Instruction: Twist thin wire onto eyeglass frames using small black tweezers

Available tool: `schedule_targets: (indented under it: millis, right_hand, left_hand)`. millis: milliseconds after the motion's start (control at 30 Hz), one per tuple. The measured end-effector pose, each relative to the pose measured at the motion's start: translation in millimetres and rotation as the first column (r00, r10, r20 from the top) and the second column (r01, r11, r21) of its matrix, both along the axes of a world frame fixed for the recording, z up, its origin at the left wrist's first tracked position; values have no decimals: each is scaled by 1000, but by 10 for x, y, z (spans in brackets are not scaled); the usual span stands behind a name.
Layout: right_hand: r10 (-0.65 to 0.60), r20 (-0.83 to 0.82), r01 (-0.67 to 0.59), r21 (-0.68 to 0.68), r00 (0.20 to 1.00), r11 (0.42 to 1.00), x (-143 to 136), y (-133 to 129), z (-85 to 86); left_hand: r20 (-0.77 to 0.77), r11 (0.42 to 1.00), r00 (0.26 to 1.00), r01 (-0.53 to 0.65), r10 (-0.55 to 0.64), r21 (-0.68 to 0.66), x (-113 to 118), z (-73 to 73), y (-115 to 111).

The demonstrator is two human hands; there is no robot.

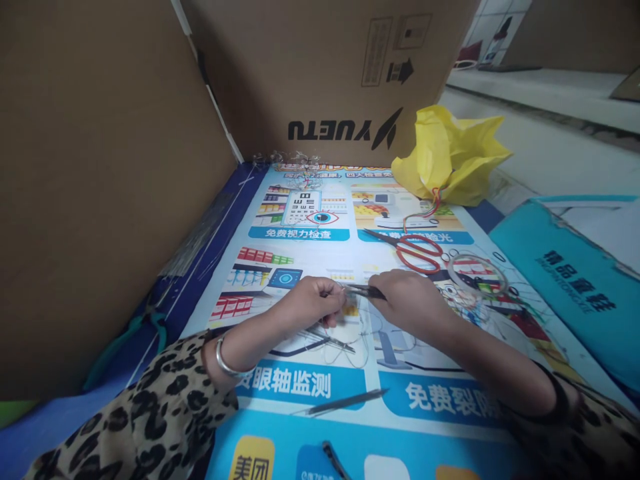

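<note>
My left hand (320, 300) is closed in a pinch on a thin wire (364, 333), whose fine loops seem to trail below the fingers. The exact piece between the fingertips is too small to make out. My right hand (407, 297) grips narrow-tipped pliers (367, 291) with a dark handle, their metal tips meeting the left fingertips. Beneath the left hand lie several thin metal strands (333, 341). Nearer to me is a dark slim bundle of wire-like pieces (347, 402). Red-handled scissors (417, 253) rest beyond my right hand.
Cardboard walls (310, 80) rise at the back and left. Teal-handled pliers (133, 337) and a wire bundle (197, 233) lie left. Crumpled yellow paper (450, 157), a clear ring-shaped coil (477, 275) and a teal box (575, 280) stand right. Twisted wire pieces (305, 170) sit at the back.
</note>
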State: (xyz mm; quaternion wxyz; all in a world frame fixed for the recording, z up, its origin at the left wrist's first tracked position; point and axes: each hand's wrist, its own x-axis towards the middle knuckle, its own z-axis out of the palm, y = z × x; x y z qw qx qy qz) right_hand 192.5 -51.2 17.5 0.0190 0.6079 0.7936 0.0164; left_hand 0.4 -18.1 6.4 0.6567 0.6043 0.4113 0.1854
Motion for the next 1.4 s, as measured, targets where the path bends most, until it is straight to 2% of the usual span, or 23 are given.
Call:
schedule_targets:
  millis: [100,267,433,967,1267,1400]
  right_hand:
    - [48,62,-56,128,997,990,62,11,32]
    - [91,199,-156,336,976,929,104,6,36]
    - [163,259,-259,398,952,880,97,-9,-1]
    - [187,235,-271,401,954,875,55,-33,-31]
    - [138,188,-181,231,972,956,59,-29,-65]
    - [89,176,-112,124,980,986,32,-32,-22]
  left_hand:
    - [-11,999,1000,-17,18,28,-9,-27,16]
    - [-2,999,999,-32,32,18,-2,-38,27]
    - [-21,998,999,-39,40,47,1,-34,24]
    - [-39,997,998,-39,41,64,-3,-51,18]
    - [-69,982,993,-77,91,174,27,-82,-15]
    - [-69,953,990,-100,124,285,31,-118,-37]
